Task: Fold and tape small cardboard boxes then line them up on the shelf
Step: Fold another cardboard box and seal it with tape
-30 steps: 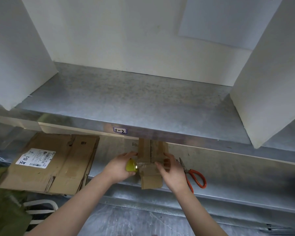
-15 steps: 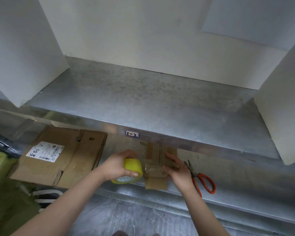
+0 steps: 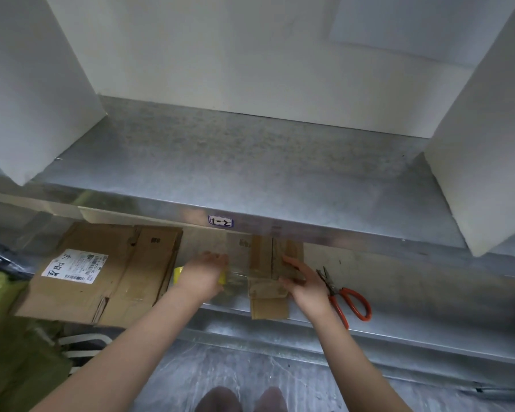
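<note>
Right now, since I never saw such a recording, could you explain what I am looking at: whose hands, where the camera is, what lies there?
There is no machine: a person works with bare hands, and the camera sits on their head, looking down. The left hand grips a yellow tape roll. The right hand presses on a small cardboard box on the lower shelf. Orange-handled scissors lie right of the box, flattened cardboard left of it. A metal upper shelf is above.

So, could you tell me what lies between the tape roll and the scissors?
A stretch of tape, the box and the right hand on it, in the head view.
</note>
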Motion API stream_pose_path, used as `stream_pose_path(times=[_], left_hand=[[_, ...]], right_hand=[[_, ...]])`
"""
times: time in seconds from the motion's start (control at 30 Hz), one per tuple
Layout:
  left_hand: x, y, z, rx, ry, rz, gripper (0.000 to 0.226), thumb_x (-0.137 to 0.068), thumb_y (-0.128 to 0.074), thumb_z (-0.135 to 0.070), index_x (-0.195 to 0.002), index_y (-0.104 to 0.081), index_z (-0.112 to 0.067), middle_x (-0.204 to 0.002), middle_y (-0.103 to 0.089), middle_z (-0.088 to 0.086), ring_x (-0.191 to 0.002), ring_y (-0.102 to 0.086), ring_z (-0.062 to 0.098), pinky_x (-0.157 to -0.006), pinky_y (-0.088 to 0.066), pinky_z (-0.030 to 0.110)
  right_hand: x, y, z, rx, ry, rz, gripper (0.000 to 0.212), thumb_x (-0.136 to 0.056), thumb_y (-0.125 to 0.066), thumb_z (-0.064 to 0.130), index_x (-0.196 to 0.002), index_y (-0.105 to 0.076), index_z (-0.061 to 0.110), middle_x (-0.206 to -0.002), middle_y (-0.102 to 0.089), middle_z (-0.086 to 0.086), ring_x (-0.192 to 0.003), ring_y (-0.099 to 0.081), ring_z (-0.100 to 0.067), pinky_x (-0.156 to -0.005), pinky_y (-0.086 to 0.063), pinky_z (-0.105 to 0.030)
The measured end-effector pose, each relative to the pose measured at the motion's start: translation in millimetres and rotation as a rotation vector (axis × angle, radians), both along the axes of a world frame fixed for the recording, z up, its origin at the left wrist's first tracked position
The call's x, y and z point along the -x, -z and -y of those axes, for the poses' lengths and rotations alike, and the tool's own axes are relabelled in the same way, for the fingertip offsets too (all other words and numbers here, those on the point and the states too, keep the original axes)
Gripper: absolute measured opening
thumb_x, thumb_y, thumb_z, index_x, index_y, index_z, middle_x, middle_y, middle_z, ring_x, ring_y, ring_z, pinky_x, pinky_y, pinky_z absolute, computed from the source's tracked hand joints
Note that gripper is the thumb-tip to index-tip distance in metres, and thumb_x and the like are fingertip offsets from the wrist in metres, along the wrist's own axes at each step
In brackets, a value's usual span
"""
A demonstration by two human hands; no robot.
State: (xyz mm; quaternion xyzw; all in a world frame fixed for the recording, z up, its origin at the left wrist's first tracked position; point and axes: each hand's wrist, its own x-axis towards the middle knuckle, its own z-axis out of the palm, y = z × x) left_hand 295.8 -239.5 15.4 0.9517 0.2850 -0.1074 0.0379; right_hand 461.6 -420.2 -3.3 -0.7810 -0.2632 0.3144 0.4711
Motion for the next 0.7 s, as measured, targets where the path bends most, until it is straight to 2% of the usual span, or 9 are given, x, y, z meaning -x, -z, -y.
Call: stream_pose_path(times=[0.1,0.23,0.33,0.4,0.5,0.53,0.63,0.7], left_hand=[[3,3,3,-0.021,-0.022,-0.001,0.050,-0.080,-0.073,-0.036,-0.123,-0.054,-0.019,-0.125,-0.052,0.001,-0.111,-0.053,0.023,-0.085,-0.045,0.031],[19,4,0,0.402,-0.099,0.192,0.068,-0.069,-0.082,-0.046,-0.127,-0.055,-0.024,-0.125,-0.045,-0.004,-0.112,-0.054,0.017,-0.092,-0.044,0.025],[27,1,5,0.519,-0.057,0.267,0.060,-0.076,-0.079,-0.042,-0.126,-0.055,-0.022,-0.125,-0.044,-0.003,-0.110,-0.052,0.014,-0.089,-0.037,0.019],[29,0,6,0.565,-0.046,0.286,0.055,-0.080,-0.076,-0.039,-0.128,-0.054,-0.023,-0.127,-0.044,-0.003,-0.109,-0.049,0.011,-0.088,-0.034,0.017],[34,-4,1,0.542,0.002,0.286,0.052,-0.080,-0.076,-0.034,-0.127,-0.056,-0.023,-0.125,-0.044,-0.006,-0.108,-0.049,0.008,-0.087,-0.033,0.013],[34,-5,-2,0.519,0.012,0.289,0.050,-0.080,-0.077,-0.034,-0.125,-0.057,-0.022,-0.123,-0.045,-0.007,-0.107,-0.051,0.007,-0.087,-0.034,0.012],[33,-6,-7,0.432,-0.007,0.292,0.045,-0.076,-0.079,-0.036,-0.115,-0.062,-0.023,-0.114,-0.047,-0.012,-0.103,-0.054,0.008,-0.087,-0.040,0.017],[32,-4,-7,0.402,-0.034,0.299,0.044,-0.075,-0.079,-0.038,-0.113,-0.064,-0.024,-0.112,-0.048,-0.013,-0.101,-0.053,0.007,-0.088,-0.044,0.021]], right_hand=[[3,2,-1,-0.048,0.029,-0.061,0.043,-0.087,-0.069,0.011,-0.121,-0.061,0.036,-0.119,-0.060,0.015,-0.112,-0.056,-0.006,-0.075,-0.046,-0.003],[5,3,-1,-0.062,0.042,-0.072,0.044,-0.088,-0.068,0.011,-0.121,-0.059,0.038,-0.122,-0.059,0.013,-0.114,-0.057,-0.009,-0.080,-0.048,-0.008],[6,4,-1,-0.062,0.031,-0.065,0.044,-0.088,-0.068,0.013,-0.123,-0.059,0.039,-0.125,-0.059,0.013,-0.116,-0.056,-0.009,-0.077,-0.047,-0.006],[5,5,-1,-0.066,0.033,-0.070,0.046,-0.088,-0.067,0.013,-0.125,-0.059,0.038,-0.129,-0.059,0.010,-0.116,-0.056,-0.009,-0.081,-0.048,-0.009],[5,5,-1,-0.043,0.033,-0.059,0.047,-0.088,-0.067,0.015,-0.126,-0.058,0.041,-0.132,-0.058,0.009,-0.118,-0.056,-0.012,-0.094,-0.051,-0.024],[5,5,-1,-0.039,0.029,-0.050,0.047,-0.088,-0.067,0.016,-0.126,-0.058,0.041,-0.133,-0.058,0.009,-0.117,-0.056,-0.011,-0.093,-0.050,-0.022],[5,7,0,-0.037,0.020,-0.030,0.046,-0.089,-0.067,0.017,-0.127,-0.057,0.042,-0.133,-0.058,0.008,-0.110,-0.055,-0.005,-0.077,-0.045,-0.005],[6,8,0,-0.034,0.012,-0.016,0.046,-0.090,-0.066,0.018,-0.128,-0.056,0.042,-0.135,-0.057,0.008,-0.112,-0.054,-0.006,-0.079,-0.044,-0.005]])
